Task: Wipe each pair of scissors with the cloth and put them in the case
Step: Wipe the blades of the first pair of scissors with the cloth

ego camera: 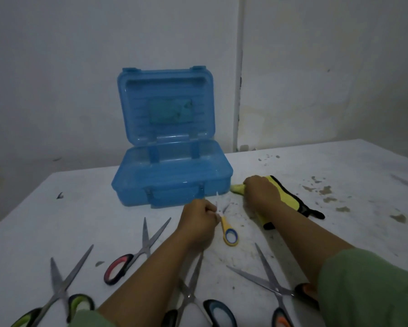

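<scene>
A blue plastic case [172, 178] stands open on the white table [57, 208], its lid upright. My left hand [197, 220] grips small yellow-handled scissors [229, 233] just in front of the case, blades pointing towards it. My right hand [260, 191] clutches a yellow cloth [285, 194] with black trim, lying on the table right of the case. Several other scissors lie open near me: a red-handled pair [130, 258], a green-handled pair [59, 293], a blue-handled pair [193, 300] partly under my left forearm, and an orange-handled pair [272, 286].
Both arms wear green sleeves. A white wall stands behind the table, with a vertical pipe [238, 90] at its corner. Brown stains and chipped spots [325, 190] mark the table's right side.
</scene>
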